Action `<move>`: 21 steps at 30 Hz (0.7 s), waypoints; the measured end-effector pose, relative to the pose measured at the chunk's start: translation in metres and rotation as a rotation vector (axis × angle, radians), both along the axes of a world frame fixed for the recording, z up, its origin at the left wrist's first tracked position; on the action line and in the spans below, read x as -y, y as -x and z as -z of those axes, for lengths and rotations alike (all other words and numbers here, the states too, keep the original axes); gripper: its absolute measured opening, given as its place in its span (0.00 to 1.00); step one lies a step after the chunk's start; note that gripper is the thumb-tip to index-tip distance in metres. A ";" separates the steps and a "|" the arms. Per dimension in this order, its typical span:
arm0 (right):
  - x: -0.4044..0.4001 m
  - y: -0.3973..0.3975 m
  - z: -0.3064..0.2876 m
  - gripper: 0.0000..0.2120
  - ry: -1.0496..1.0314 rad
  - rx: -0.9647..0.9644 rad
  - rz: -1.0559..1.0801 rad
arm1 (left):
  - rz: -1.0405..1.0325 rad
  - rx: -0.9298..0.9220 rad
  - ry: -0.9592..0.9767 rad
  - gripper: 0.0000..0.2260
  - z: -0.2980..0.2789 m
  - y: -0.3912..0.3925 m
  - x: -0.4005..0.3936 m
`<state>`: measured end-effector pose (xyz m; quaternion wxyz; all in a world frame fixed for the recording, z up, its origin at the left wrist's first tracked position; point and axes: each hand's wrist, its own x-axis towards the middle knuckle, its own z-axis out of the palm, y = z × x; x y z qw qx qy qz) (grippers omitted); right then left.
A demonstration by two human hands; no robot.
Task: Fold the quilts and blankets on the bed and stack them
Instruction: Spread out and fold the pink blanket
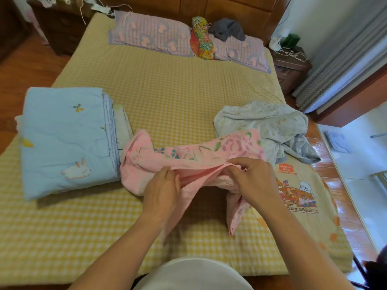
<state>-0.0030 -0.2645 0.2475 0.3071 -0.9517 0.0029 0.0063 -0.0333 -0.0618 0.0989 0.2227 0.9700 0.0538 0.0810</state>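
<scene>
A pink floral blanket (194,155) lies bunched across the middle of the bed. My left hand (162,190) pinches its near edge, and my right hand (256,181) grips the same edge farther right, lifting it a little. A folded light-blue quilt with a rabbit (65,141) sits at the left on top of a folded white layer (123,126). A crumpled pale grey-blue blanket (270,126) lies at the right. Under it, a beige cartoon-print blanket (303,197) is spread flat near the right edge.
The bed (167,88) has a yellow checked sheet. Two lilac pillows (150,34), a floral bolster (202,38) and a grey plush toy (227,29) sit at the head. A nightstand (291,65) stands at the right, a dresser (62,28) at the far left.
</scene>
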 end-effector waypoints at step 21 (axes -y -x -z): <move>-0.002 0.005 0.007 0.06 0.059 -0.016 -0.009 | 0.068 -0.327 -0.323 0.19 0.002 0.006 0.053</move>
